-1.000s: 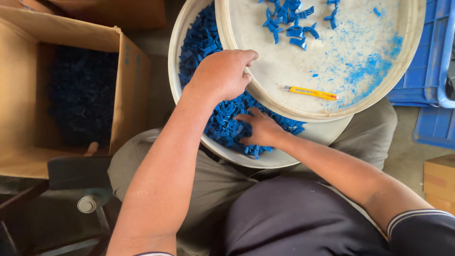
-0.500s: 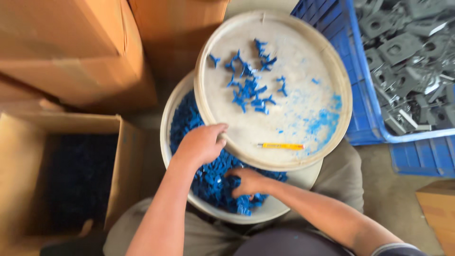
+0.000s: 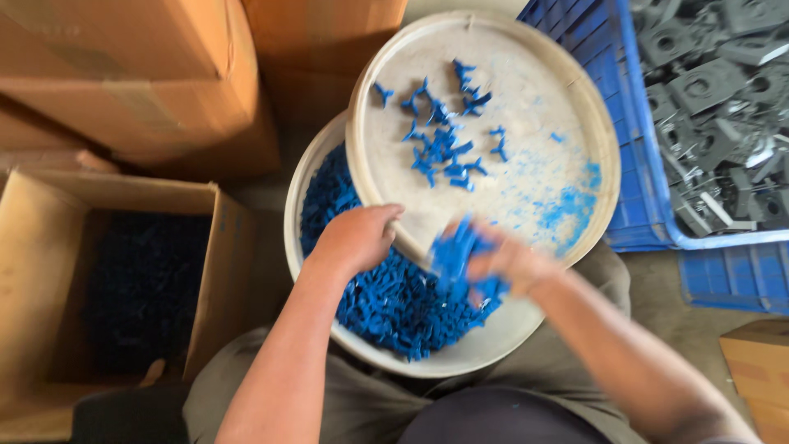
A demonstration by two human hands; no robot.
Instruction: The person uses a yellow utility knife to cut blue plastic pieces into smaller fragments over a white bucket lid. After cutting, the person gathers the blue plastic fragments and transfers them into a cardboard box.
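Note:
A white basin (image 3: pixel 485 349) rests on my lap, filled with small blue plastic parts (image 3: pixel 386 304). A second round pan (image 3: pixel 592 107) sits tilted on top of it and carries a loose cluster of blue parts (image 3: pixel 444 140) and blue dust. My left hand (image 3: pixel 355 238) grips the near rim of the upper pan, knuckles up. My right hand (image 3: pixel 497 259), blurred by motion, is raised over the lower basin with a handful of blue parts in its fingers, close to the upper pan's edge.
An open cardboard box (image 3: pixel 205 279) at the left holds dark blue parts. Closed cardboard boxes (image 3: pixel 123 74) are stacked behind it. A blue plastic crate (image 3: pixel 633 205) at the right holds several grey metal plates (image 3: pixel 707 82). Another carton corner (image 3: pixel 760 370) shows at the lower right.
My right hand has come up out of the lower basin with a handful of blue parts. The yellow tool that lay on the upper pan is hidden behind that hand. The view has shifted.

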